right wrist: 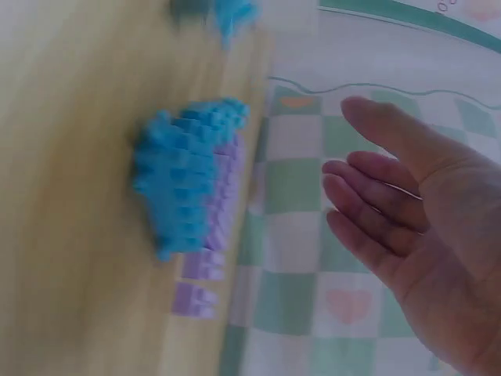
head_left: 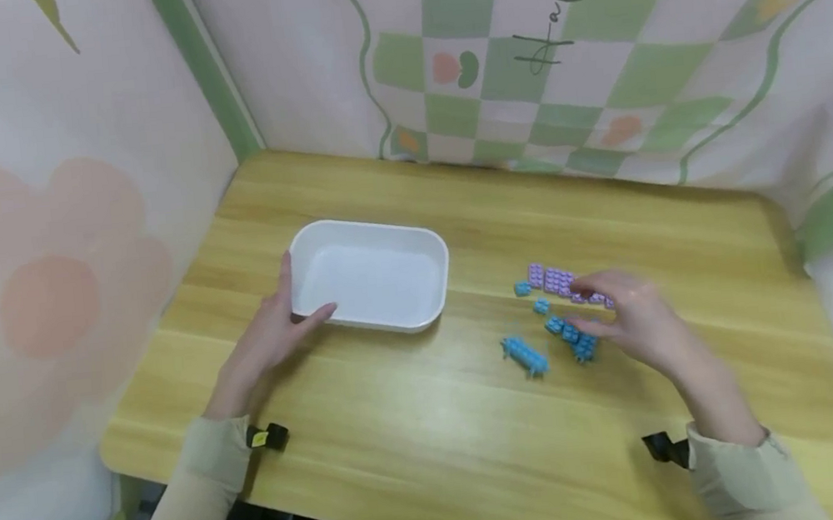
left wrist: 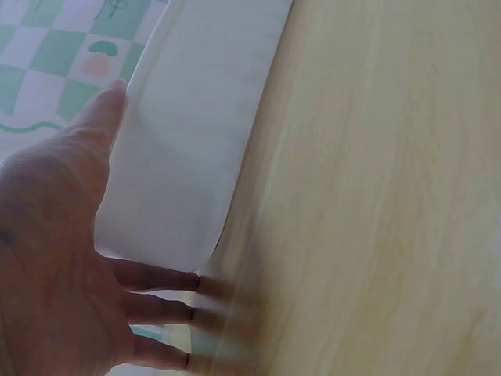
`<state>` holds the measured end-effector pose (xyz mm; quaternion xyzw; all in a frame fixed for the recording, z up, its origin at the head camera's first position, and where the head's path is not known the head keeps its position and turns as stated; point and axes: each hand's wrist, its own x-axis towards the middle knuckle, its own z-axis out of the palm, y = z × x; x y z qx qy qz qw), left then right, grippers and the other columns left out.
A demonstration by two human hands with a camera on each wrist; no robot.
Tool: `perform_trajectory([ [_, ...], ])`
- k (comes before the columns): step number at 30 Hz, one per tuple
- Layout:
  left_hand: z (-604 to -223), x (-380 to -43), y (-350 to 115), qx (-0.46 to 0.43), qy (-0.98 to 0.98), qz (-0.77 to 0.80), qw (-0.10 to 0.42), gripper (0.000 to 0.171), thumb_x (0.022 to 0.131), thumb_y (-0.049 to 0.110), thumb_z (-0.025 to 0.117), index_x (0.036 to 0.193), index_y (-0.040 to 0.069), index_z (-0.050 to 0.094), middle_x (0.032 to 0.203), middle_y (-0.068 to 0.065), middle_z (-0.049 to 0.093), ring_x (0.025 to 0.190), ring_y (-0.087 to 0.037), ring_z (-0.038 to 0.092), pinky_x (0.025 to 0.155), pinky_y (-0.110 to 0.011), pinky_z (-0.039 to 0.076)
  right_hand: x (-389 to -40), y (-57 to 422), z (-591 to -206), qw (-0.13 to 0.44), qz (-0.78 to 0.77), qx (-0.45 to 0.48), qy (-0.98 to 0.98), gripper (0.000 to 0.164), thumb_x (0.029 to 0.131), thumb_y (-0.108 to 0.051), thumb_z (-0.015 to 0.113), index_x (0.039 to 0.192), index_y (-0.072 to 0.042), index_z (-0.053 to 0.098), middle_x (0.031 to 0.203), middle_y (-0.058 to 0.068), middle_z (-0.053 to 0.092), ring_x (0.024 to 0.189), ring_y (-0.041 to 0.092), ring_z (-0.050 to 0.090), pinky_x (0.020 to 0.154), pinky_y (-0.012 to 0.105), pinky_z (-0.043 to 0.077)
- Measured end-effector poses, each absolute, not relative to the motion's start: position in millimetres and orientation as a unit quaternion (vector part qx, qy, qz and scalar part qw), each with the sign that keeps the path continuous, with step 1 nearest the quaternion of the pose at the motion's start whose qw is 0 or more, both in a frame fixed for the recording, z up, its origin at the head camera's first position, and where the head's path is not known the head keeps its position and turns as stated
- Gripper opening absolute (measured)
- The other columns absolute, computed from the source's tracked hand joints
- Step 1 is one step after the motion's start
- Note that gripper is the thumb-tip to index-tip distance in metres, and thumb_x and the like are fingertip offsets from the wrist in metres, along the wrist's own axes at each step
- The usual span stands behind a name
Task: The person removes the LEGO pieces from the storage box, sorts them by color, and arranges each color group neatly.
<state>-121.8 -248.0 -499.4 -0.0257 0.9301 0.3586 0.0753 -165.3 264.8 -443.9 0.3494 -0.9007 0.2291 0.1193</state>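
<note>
A white plastic tray [head_left: 366, 286] stands on the table, left of the middle. My left hand [head_left: 266, 337] grips its near left corner; the thumb lies over the rim and the other fingers spread along the outside, as the left wrist view also shows of the tray [left wrist: 180, 141]. On the right, my right hand [head_left: 641, 322] hovers over studded building blocks with its fingers loosely bent and holds nothing. Purple blocks [head_left: 557, 281] form a row beyond it, partly hidden by the hand. Blue blocks [head_left: 570, 333] cluster under the thumb. A long blue block piece [head_left: 525, 357] lies apart, to their left.
Two small blue blocks lie singly, one [head_left: 522, 288] beside the purple row and another [head_left: 541, 306] just nearer. The wooden table [head_left: 417, 427] meets a patterned cloth [head_left: 499, 101] at its far edge. Another cloth [head_left: 54, 328] hangs along the left side.
</note>
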Motion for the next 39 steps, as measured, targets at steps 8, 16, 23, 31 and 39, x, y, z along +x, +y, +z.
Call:
perform_trajectory([
  [8,-499,-122,-250,-0.022,0.930,0.362,0.068,0.124,0.102,0.071,0.064,0.175,0.018,-0.021,0.175,-0.038,0.029,0.160,-0.056,0.038,0.135,-0.069,0.030,-145,256,-462,0.051,0.253,0.362,-0.896,0.055,0.071,-0.005,0.101,0.120,0.003,0.078,0.114,0.017,0.082,0.101,0.036,0.079,0.087,0.057,0.068],
  [16,-499,-125,-251,-0.017,0.932,0.354,0.070,0.124,0.102,0.072,0.063,0.174,0.016,-0.022,0.174,-0.038,0.031,0.159,-0.055,0.040,0.134,-0.068,0.031,-126,246,-471,0.014,0.247,0.367,-0.897,0.059,0.071,-0.014,0.102,0.123,0.001,0.077,0.119,0.015,0.081,0.107,0.034,0.077,0.094,0.057,0.067],
  [23,-498,-124,-250,-0.022,0.932,0.354,0.075,0.125,0.102,0.073,0.063,0.174,0.017,-0.023,0.176,-0.037,0.027,0.160,-0.057,0.035,0.134,-0.071,0.030,-92,228,-493,-0.033,0.231,0.358,-0.904,0.080,0.068,-0.043,0.104,0.132,-0.004,0.075,0.133,0.014,0.075,0.123,0.037,0.072,0.107,0.062,0.061],
  [31,-500,-123,-250,-0.022,0.932,0.355,0.078,0.125,0.102,0.073,0.062,0.174,0.017,-0.023,0.176,-0.037,0.025,0.161,-0.058,0.034,0.134,-0.071,0.029,-80,225,-506,0.016,0.211,0.367,-0.906,0.067,0.069,-0.039,0.104,0.123,-0.008,0.079,0.125,0.008,0.075,0.115,0.029,0.071,0.100,0.056,0.062],
  [39,-498,-121,-249,-0.027,0.930,0.358,0.083,0.125,0.102,0.074,0.062,0.174,0.018,-0.024,0.178,-0.035,0.022,0.164,-0.056,0.029,0.135,-0.070,0.026,-71,233,-511,0.040,0.233,0.365,-0.900,0.055,0.067,-0.031,0.105,0.113,-0.013,0.081,0.122,0.002,0.075,0.111,0.024,0.069,0.096,0.056,0.060],
])
